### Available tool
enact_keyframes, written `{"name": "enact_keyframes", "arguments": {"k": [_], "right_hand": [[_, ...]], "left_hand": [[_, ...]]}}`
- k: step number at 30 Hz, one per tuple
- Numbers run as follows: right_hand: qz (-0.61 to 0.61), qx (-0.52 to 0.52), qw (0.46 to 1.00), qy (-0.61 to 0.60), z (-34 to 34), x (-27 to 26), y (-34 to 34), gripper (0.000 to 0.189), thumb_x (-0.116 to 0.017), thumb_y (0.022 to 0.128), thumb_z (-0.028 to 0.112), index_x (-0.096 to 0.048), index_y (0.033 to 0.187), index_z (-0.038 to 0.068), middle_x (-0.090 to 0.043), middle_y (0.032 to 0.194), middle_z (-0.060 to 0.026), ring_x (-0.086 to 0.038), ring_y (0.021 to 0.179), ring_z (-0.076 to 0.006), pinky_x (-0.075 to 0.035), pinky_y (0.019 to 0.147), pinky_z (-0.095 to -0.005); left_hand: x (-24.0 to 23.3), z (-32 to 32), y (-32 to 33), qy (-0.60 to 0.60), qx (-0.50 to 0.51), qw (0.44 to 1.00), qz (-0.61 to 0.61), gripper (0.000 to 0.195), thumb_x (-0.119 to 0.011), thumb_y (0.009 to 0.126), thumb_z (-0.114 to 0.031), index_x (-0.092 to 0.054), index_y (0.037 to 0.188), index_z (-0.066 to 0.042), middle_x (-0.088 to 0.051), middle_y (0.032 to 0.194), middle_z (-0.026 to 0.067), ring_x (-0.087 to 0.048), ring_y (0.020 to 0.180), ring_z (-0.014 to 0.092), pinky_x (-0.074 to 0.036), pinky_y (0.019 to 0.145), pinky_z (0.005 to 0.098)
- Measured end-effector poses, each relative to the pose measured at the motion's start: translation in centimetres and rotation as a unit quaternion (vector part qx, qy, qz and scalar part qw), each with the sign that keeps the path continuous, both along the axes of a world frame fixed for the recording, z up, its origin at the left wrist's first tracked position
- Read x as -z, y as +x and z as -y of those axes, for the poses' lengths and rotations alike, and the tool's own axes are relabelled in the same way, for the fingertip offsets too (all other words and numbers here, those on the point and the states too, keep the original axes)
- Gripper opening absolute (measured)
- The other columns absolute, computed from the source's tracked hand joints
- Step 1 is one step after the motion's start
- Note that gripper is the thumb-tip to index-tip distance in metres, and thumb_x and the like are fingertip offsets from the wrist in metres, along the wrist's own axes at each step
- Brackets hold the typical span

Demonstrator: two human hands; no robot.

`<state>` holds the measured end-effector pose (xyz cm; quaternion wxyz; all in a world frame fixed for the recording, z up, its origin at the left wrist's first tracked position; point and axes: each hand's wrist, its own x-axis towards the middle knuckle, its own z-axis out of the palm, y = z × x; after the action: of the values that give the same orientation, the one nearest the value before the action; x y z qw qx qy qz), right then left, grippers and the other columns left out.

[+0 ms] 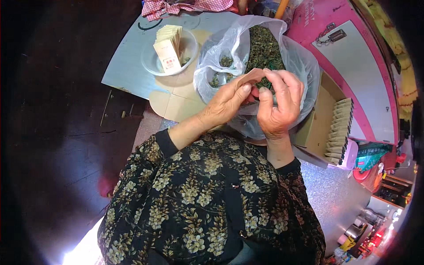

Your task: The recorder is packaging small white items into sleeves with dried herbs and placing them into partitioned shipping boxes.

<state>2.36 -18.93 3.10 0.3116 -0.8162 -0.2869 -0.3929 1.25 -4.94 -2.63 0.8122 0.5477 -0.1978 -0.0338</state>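
Observation:
My left hand [227, 99] is closed on a small brown paper packet [252, 77], held tilted over a clear plastic bag. My right hand [281, 99] is raised beside it, its fingertips at the packet's right edge; whether they pinch it is hard to tell. Beneath both hands the plastic bag [306, 69] lies open around a heap of dried green plant matter [264, 46]. To the left, a clear round plastic bowl [145, 61] holds a fanned stack of paper packets [166, 49] with printing, and a few green bits.
An open cardboard box [306, 127] on the right holds a row of upright filled packets [339, 131]. Behind it stands a pink and white panel [361, 66] with a latch. Cardboard [180, 106] lies on the grey tabletop [127, 63]. Checked cloth [155, 10] is at the far edge.

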Motion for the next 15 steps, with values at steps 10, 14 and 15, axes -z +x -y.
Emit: {"name": "enact_keyframes", "arguments": {"k": [10, 14, 15], "right_hand": [[0.01, -0.012, 1.0, 0.003, 0.3, 0.2, 0.1, 0.032, -0.064, 0.074, 0.001, -0.068, 0.106, 0.001, -0.063, 0.104, -0.0129, -0.058, 0.096, -0.029, -0.046, 0.087, -0.0396], [-0.026, 0.013, 1.0, 0.004, 0.4, -0.8, 0.1, 0.033, -0.061, 0.077, 0.002, -0.067, 0.109, 0.002, -0.061, 0.106, -0.0122, -0.057, 0.098, -0.0276, -0.044, 0.088, -0.038], [-0.025, 0.013, 1.0, 0.003, 0.4, -0.9, 0.2, 0.033, -0.061, 0.077, 0.002, -0.067, 0.109, 0.002, -0.061, 0.106, -0.0122, -0.057, 0.098, -0.0276, -0.044, 0.088, -0.038]], "left_hand": [[-0.9, 0.0, -0.1, 0.062, -0.022, 0.996, 0.067, 0.043, -0.038, 0.104, -0.023, -0.041, 0.141, -0.002, -0.055, 0.115, 0.0042, -0.051, 0.093, 0.011, -0.044, 0.085, 0.0265], [-0.2, 0.3, -0.2, 0.051, -0.021, 0.997, 0.046, 0.042, -0.041, 0.103, -0.023, -0.043, 0.139, -0.002, -0.056, 0.102, 0.0036, -0.051, 0.089, 0.012, -0.045, 0.082, 0.027], [-0.1, 0.4, -0.3, 0.053, -0.028, 0.997, 0.055, 0.041, -0.041, 0.103, -0.023, -0.043, 0.139, -0.002, -0.056, 0.102, 0.0044, -0.052, 0.088, 0.012, -0.045, 0.082, 0.0269]]}}
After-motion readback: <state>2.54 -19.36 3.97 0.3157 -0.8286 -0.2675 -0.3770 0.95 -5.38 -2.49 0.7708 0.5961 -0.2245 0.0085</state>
